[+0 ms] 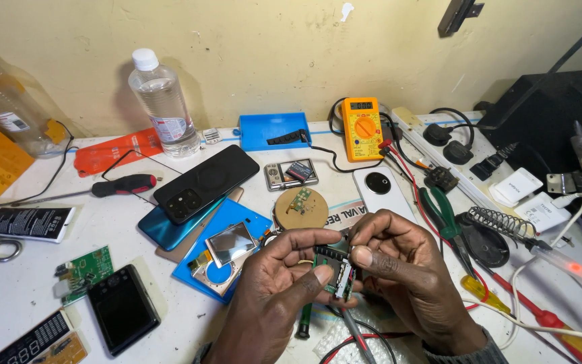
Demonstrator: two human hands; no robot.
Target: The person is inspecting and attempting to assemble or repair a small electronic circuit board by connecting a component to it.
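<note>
Cluttered white counter (8,296): left hand (274,276) and right hand (399,269), fingers of both pinched shut on 1 small green circuit board (337,269).

Both hands raised at lower centre, close together, fingertips meeting. Left hand (274,280): palm turned inward, thumb extended toward the right, fingers curled in a pinch. Right hand (399,263): fingers bent, thumb pressed forward, knuckles up. Wrists angled inward; a grey cuff at right wrist.
</note>
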